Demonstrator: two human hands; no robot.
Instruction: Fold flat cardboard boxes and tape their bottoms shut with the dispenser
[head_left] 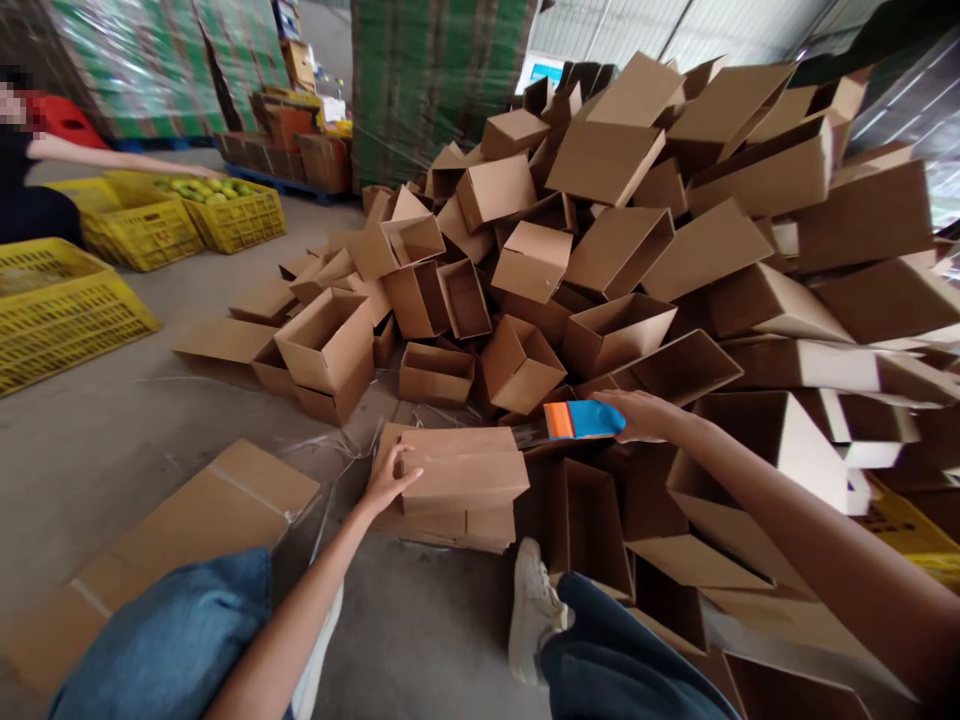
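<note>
left hand: spread, fingertips touching a stack of flattened cardboard boxes
right hand: closed around a blue-and-orange tool
tool: held just over the stack's far side, beside a heap of open boxes

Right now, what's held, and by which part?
The right hand grips a tape dispenser by its blue handle; the left hand only touches a cardboard box.

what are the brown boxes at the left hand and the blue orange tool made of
The flat brown box stack under the left hand looks like matte, unprinted corrugated cardboard, going by its creased folds. The blue and orange tool in the right hand is probably moulded plastic, going by its smooth sheen.
</note>
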